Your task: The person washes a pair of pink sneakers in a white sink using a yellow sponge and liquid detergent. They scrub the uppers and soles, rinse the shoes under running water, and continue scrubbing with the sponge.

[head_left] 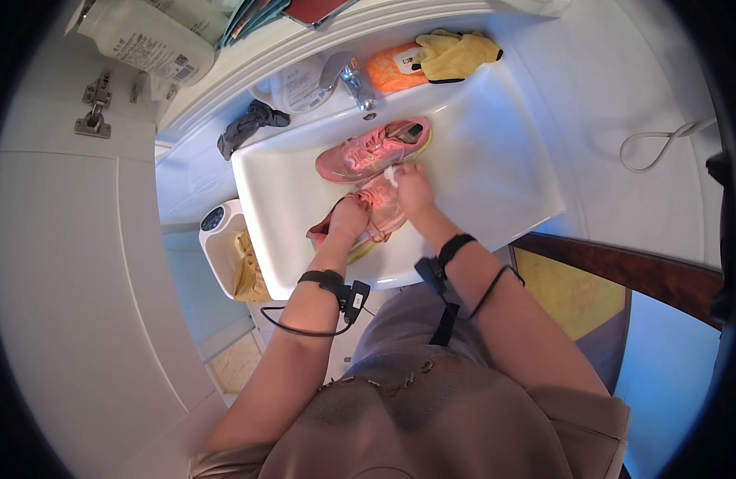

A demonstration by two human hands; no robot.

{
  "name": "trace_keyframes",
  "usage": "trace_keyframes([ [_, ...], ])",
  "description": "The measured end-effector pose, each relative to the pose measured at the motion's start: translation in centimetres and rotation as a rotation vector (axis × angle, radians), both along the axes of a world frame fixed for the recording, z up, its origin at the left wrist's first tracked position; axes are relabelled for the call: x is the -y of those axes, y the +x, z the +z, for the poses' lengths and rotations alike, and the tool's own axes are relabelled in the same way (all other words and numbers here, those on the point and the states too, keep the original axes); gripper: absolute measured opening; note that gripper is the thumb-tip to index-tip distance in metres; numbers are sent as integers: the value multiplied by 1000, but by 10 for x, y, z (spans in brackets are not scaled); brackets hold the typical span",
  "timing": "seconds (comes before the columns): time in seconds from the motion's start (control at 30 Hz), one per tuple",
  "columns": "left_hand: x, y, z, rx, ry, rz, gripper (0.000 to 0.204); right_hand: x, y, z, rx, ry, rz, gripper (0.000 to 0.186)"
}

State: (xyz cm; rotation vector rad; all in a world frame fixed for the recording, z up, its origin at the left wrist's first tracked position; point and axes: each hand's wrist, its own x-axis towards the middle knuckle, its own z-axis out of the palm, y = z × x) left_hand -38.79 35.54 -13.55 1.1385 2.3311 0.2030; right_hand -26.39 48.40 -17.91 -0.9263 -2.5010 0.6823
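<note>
Two pink sneakers lie in a white sink. The far sneaker [360,158] rests on its own below the faucet, with its opening to the right. My left hand [350,217] is closed on the near sneaker [381,199] by its opening and laces, steadying it with the toe to the right. Pinched in my right hand [414,188] is a small crumpled white wad [392,175], perhaps a wipe or tissue, against the toe of the near sneaker. My fingers partly hide both the wad and the shoe.
Behind the sink basin [495,172] stand a chrome faucet [352,78], an orange pack [392,68] and yellow gloves [457,57]. A dark cloth [252,126] lies on the left rim. A white bin [224,243] stands left of the sink, below an open cabinet door [72,263].
</note>
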Motion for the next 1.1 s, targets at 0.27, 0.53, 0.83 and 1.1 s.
trace_keyframes([
  [0.27,-2,-1,0,53,3,45,34,11,1,1,176,-101,187,13],
  [0.53,-2,-2,-5,61,-3,105,28,12,-25,-21,-47,-278,153,15],
  [0.83,-4,8,4,88,12,213,26,0,-34,-6,45,-363,182,18],
  [1.1,-5,13,7,102,-11,223,25,13,-33,-9,65,-311,139,19],
])
